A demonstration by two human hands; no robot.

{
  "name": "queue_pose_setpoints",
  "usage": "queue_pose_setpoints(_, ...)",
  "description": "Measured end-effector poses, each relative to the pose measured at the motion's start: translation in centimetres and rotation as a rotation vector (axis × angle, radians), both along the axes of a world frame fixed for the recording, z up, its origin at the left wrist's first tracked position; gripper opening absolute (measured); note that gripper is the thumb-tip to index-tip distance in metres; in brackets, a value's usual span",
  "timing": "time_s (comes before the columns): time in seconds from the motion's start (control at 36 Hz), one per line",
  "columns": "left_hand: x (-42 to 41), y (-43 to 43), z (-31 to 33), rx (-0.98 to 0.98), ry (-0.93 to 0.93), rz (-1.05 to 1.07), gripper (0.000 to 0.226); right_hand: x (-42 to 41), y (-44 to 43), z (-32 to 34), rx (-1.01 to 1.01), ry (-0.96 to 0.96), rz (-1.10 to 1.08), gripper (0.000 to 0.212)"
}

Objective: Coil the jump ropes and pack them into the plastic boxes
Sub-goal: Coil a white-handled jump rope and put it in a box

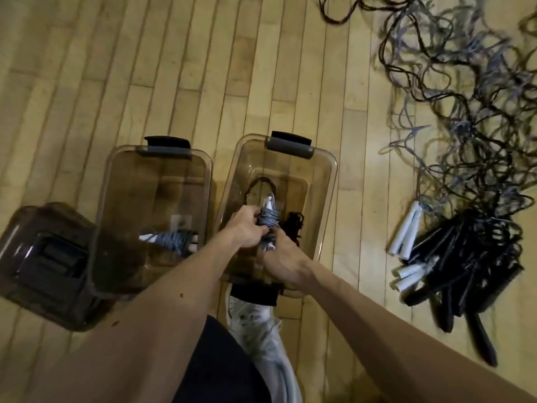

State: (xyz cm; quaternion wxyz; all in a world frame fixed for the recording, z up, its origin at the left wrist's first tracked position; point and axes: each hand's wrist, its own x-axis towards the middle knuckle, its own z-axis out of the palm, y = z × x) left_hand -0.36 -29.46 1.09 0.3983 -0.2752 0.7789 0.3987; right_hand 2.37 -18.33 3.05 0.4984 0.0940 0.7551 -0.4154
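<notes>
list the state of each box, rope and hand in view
left hand, grips the grey coiled rope
right hand, grips the same rope lower down
grey coiled rope, wound up, held within the right box's outline
right box, open, black coiled rope inside
left box, open, one wound grey rope inside
rope pile, tangled, uncoiled on the floor

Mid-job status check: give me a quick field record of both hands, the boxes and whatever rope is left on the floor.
left hand: grips the held grey bundle
right hand: grips the same bundle at its near end
bundle position: inside the rim of the right box
right box contents: black coil
left box: open, holds a packed grey coil with white handles
uncoiled ropes: tangled pile on the floor, right of the boxes
</notes>
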Motion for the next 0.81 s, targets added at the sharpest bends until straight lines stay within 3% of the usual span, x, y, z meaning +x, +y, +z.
queue_pose_setpoints(0.17,1.1,0.6,-1.9,-0.082,0.031,0.006,0.051,-0.1,-0.1,-1.1,-0.026,-0.095,-0.004,0.057)
queue_pose_setpoints(0.28,0.3,1.5,-1.3,-0.262,0.09,-0.114,0.038,-0.2,1.8,0.2,-0.07,-0.075,-0.03,0.047)
queue_pose_setpoints(0.33,-0.8,2.7,0.0,-0.365,0.292,-0.136,0.034,-0.3,3.3,1.6,-0.088,-0.031,-0.078,0.037)
queue_pose_setpoints(0.42,-2.7,5.7,2.5,-0.314,0.619,-0.102,0.025,-0.1,5.7,3.3,-0.127,0.01,-0.253,0.018)
queue_pose_setpoints(0.56,-4.1,13.1,6.1,-0.074,0.799,-0.205,0.005,-0.1,11.4,4.8,0.049,0.22,-0.408,0.012)
queue_pose_setpoints(0.67,-3.4,19.4,5.5,0.017,0.654,-0.291,0.003,-0.3,17.7,3.0,0.268,0.286,-0.518,0.013)
queue_pose_setpoints(0.81,-1.6,24.1,0.7,0.105,0.226,-0.439,0.033,-1.1,23.5,-1.5,0.417,0.178,-0.444,0.047)
